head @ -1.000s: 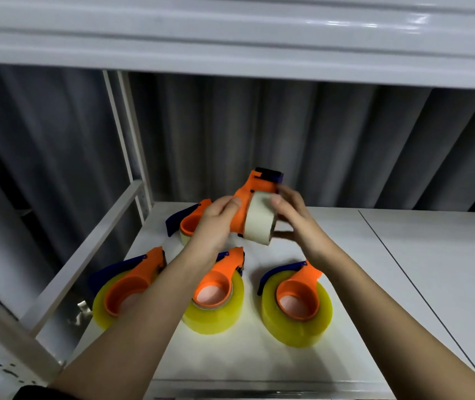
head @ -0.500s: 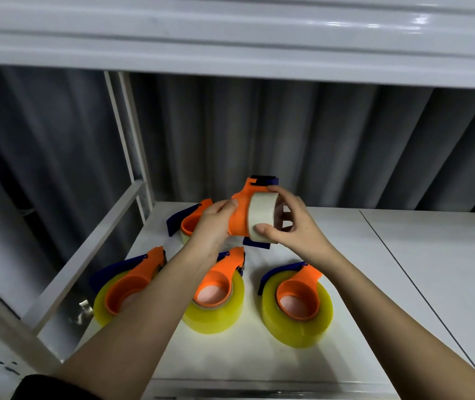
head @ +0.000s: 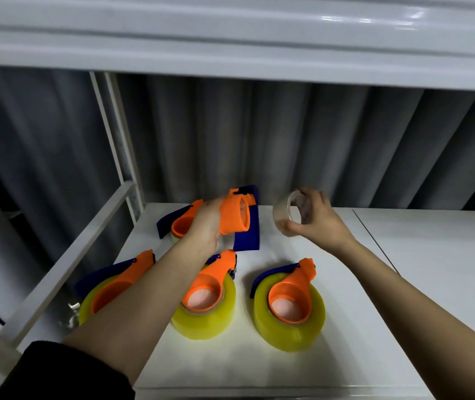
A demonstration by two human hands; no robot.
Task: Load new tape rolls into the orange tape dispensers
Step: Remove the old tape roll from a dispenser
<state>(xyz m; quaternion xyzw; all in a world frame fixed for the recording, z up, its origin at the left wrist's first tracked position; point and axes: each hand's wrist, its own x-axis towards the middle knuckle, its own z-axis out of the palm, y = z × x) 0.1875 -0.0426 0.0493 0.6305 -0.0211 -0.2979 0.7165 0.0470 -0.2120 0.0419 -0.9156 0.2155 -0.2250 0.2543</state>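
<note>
Above the shelf (head: 346, 356), left hand (head: 206, 226) grips a half-hidden dispenser (head: 234, 216); right hand (head: 318, 219) pinches a blurred roll (head: 283, 212).

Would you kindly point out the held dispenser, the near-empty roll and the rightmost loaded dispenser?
held dispenser (head: 234, 215): head view, orange drum.
near-empty roll (head: 283, 215): head view, outer band.
rightmost loaded dispenser (head: 289, 302): head view, orange hub rim.

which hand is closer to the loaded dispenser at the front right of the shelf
Right. The right hand, holding a pale ring, hangs above and just behind that dispenser. The left hand, gripping an empty orange dispenser, is farther off to its left.
</note>
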